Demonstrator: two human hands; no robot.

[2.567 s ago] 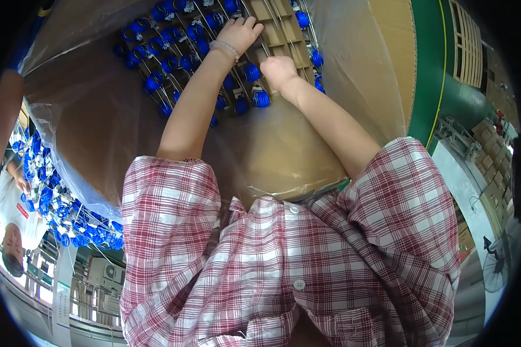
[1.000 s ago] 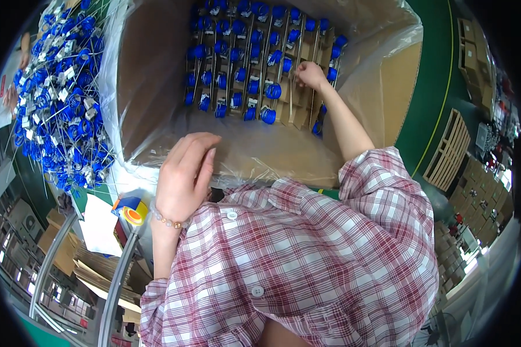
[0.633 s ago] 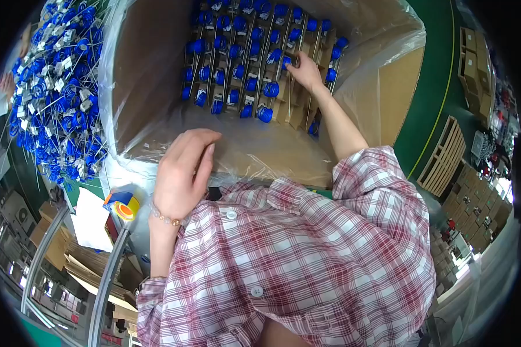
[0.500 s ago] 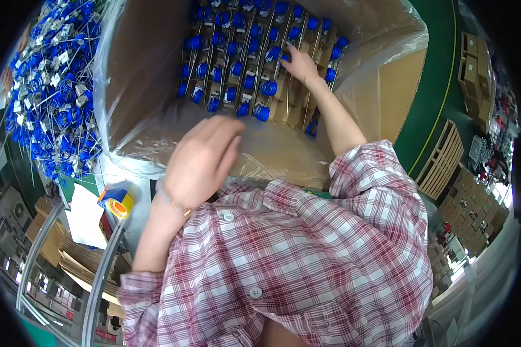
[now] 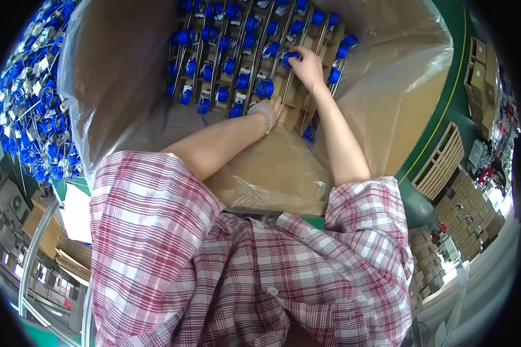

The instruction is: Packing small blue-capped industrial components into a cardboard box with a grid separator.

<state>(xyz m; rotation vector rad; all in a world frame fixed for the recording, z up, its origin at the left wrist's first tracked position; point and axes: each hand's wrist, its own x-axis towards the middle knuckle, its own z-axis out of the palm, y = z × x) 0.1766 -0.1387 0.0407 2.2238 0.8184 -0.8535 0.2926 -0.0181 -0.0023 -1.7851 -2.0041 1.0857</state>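
Note:
Inside a big carton (image 5: 382, 150) lined with clear plastic, blue coils (image 5: 264, 88) with white tags and thin metal rods stand in rows. Cardboard dividers (image 5: 295, 98) separate them. At the right part of the rows, my right hand (image 5: 308, 68) has its thumb and fingers closed on one blue coil (image 5: 289, 59). My left hand (image 5: 272, 111) reaches over the near wall, down among the dividers beside the nearest coils. Its fingertips are mostly hidden there, so whether they hold anything does not show.
A tall heap of blue coils (image 5: 37, 115) with white tags hangs at the left, outside the plastic liner (image 5: 78, 87). A white sheet (image 5: 78, 214) and a metal rail (image 5: 35, 248) are below it. On the right stand a wooden pallet (image 5: 443, 162) and stacked cartons (image 5: 466, 208).
My left hand has swung from near my chest forward into the carton, down to the dividers. My right hand stays by the coils, its fingers now around one. My body has leaned in.

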